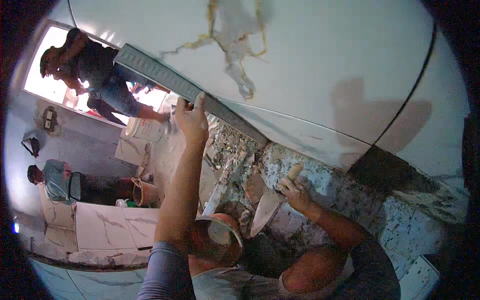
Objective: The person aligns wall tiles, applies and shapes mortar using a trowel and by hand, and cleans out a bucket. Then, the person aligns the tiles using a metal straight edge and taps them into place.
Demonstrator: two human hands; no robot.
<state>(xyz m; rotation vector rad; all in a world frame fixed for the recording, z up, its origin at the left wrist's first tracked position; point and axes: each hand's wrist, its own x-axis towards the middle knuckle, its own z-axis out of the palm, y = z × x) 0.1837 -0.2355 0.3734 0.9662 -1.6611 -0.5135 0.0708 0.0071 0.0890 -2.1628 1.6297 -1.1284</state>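
Observation:
My left hand (192, 120) is raised on an outstretched arm and grips the lower edge of a long, narrow grey strip (165, 76). The strip has a ridged face and slants along the white wall tiles; its exact kind is unclear. Its lower right end reaches the rough ledge below the tiling. In my right hand (297, 195), low in front of me, is a pointed trowel (265, 212), fingers wrapped around its pale handle and blade pointing down. An orange-brown bucket (234, 235) with greyish stuff inside sits between my arms, near the trowel blade.
White veined tiles (310, 60) cover the wall; below them runs bare, rough masonry (320, 182). Rubble (230, 150) lies on the floor. At left, one person (100, 70) bends at the bright doorway, another (60, 182) stands by an orange bucket (145, 194). A pale bucket (142, 129) is near the doorway.

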